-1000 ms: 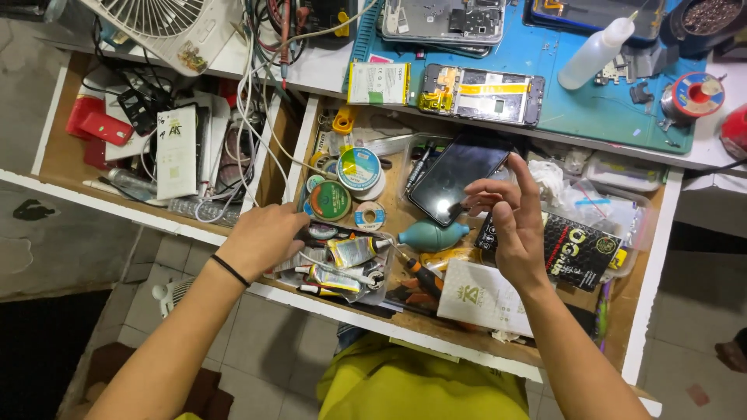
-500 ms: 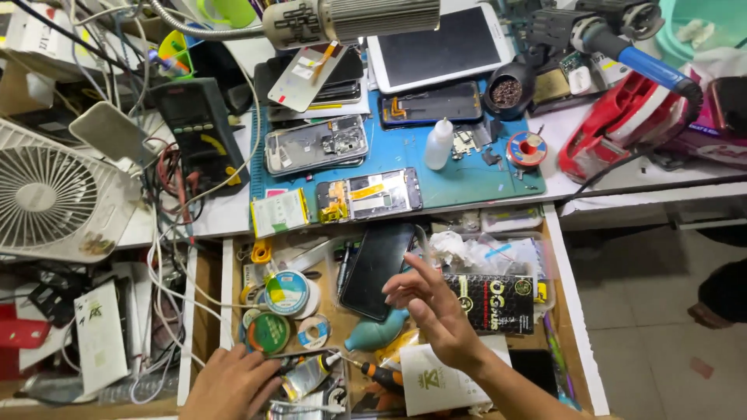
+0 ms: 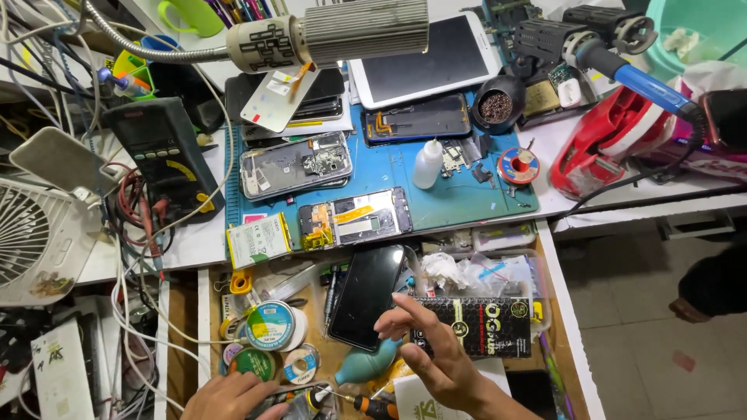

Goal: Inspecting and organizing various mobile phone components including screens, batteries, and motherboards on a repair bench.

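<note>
My right hand hovers with fingers spread over the open drawer, between a black phone screen and a black printed packet; it holds nothing. My left hand rests at the drawer's front edge among small tools, fingers curled beside a screwdriver; whether it grips anything is hidden. A teal rubber blower lies just under my right fingers. On the blue mat above lie an opened phone with a yellow flex and another bare phone frame.
Rolls of tape and solder wick sit at the drawer's left. A multimeter, tangled cables and a white fan crowd the left. A tablet, white squeeze bottle, solder reel and soldering iron sit behind.
The view has tilted up from the drawer to the bench top. My right hand lowered and spread over the drawer; my left hand slid to the bottom edge.
</note>
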